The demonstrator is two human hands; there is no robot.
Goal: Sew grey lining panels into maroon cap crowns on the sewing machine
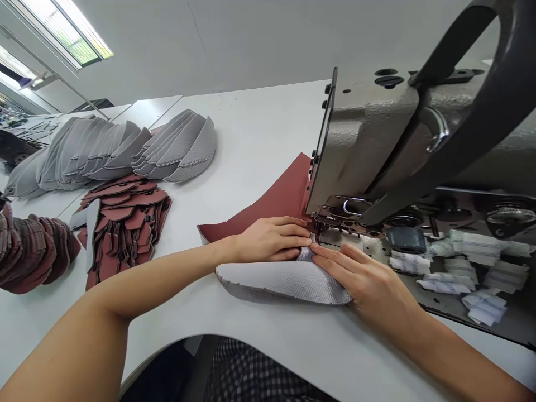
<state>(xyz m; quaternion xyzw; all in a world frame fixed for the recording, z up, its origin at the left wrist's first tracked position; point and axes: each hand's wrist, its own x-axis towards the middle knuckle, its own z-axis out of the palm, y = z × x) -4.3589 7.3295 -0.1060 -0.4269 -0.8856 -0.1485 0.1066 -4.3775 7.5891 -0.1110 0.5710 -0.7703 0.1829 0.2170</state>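
A grey mesh fabric piece [276,279] lies folded on the white table, its near edge curving up. A dark red piece [263,192] runs beside it up to the sewing machine [360,145]. My left hand [272,239] lies flat over the pieces with fingers stretched toward the needle area. On the right, my right hand [360,273] grips the grey fabric's edge, fingertips close to the left ones; its thumb is hidden. Both hands are just left of and below the presser foot, which the machine head partly hides.
Stacks of grey fabric panels [180,148] lie at the back left. Dark red cut pieces [129,223] are piled in front of them, with another red stack [36,248] at the far left. Several small white labels [481,304] lie on the machine bed at right.
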